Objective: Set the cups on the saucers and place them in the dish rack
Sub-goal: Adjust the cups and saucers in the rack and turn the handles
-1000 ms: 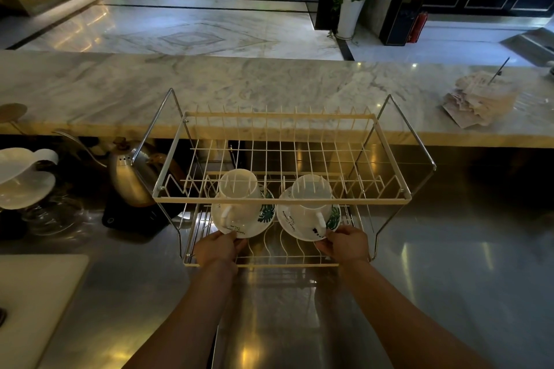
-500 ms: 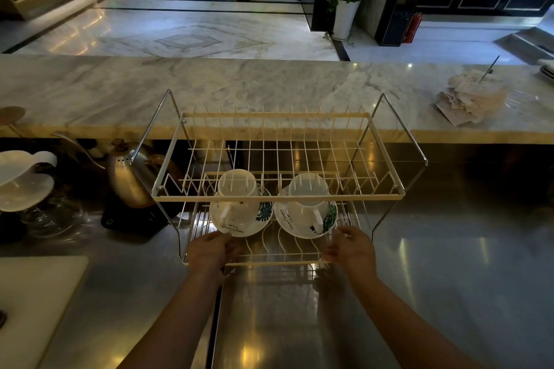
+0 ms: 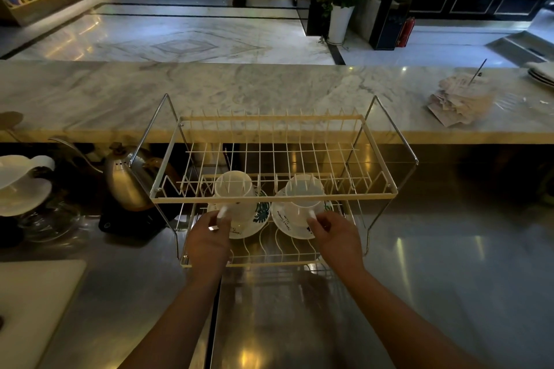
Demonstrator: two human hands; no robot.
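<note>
Hands reach into the low shelf of the wire rack [image 3: 272, 196]: the left hand [image 3: 209, 241] pinches the handle of the left cup [image 3: 235, 189] with curled fingers, and the right hand [image 3: 337, 238] pinches the handle of the right cup [image 3: 304, 190] the same way. Both cups are round, smooth and white, and each sits on a white saucer, the left saucer [image 3: 254, 220] and the right saucer [image 3: 287, 226], with green leaf prints. The rack stands on a shiny metal counter [image 3: 449, 278].
</note>
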